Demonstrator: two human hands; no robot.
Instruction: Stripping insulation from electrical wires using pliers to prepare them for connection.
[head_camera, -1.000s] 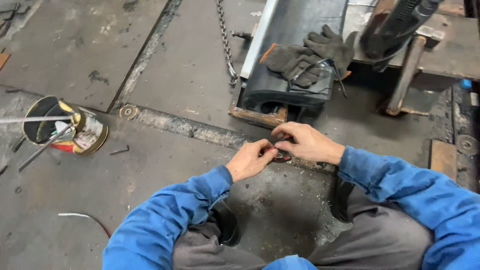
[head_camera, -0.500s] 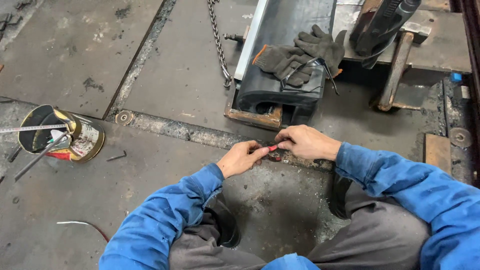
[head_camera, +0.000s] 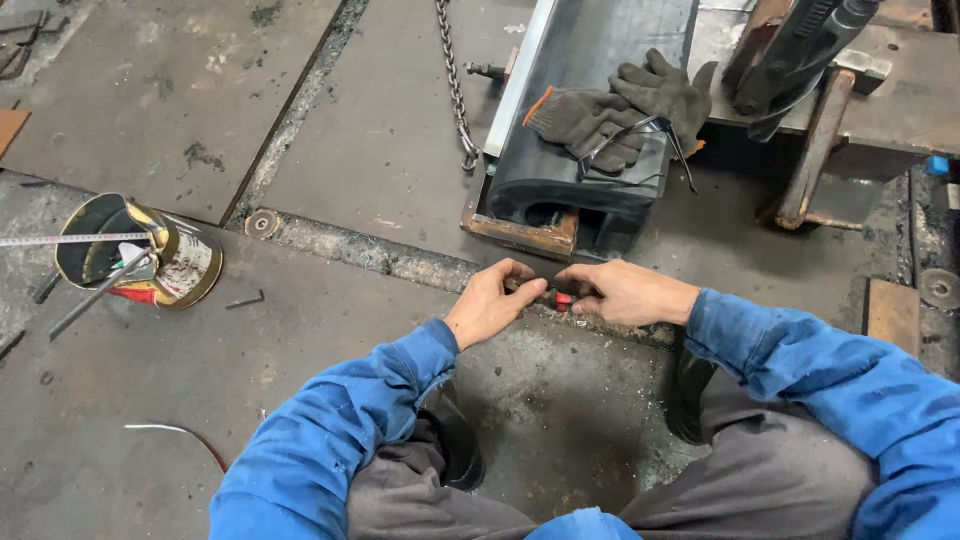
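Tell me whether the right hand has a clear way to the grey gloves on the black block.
Probably yes: the right hand sits just below the grey gloves, with only open block face between.

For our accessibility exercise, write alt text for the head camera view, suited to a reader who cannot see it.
Seen from above, a crouching person in blue sleeves pinches a small red-and-dark object between left hand and right hand over a grimy metal floor. Ahead, grey work gloves lie on a black block beside a hanging chain; a tin can sits left.
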